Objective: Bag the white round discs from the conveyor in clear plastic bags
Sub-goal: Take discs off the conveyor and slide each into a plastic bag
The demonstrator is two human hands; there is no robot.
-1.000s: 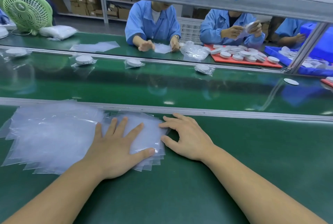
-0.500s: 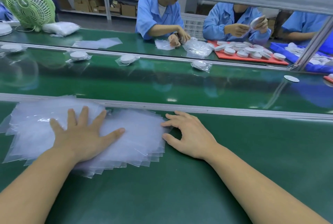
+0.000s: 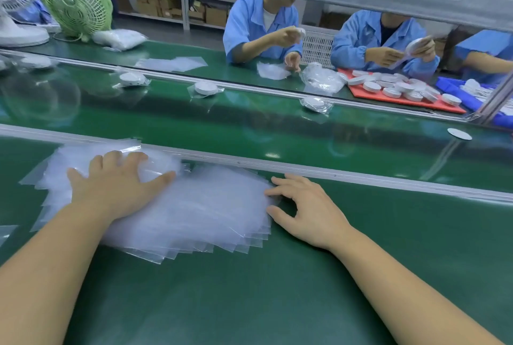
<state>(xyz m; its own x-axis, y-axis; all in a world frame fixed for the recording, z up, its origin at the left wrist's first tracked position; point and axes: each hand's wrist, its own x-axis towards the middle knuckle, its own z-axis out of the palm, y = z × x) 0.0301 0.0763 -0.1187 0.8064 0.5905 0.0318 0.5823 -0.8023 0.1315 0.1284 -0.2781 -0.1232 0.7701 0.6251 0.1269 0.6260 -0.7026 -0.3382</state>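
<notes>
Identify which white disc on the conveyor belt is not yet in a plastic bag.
The flat disc at the far right of the belt lies bare; the discs to its left are each already bagged.

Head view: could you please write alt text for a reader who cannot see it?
A person's left hand presses flat on a fanned stack of clear bags on a green table, while the right hand touches the stack's right edge. Beyond, bagged discs lie on the conveyor, and workers in blue coats sit by a red tray of loose discs.
</notes>
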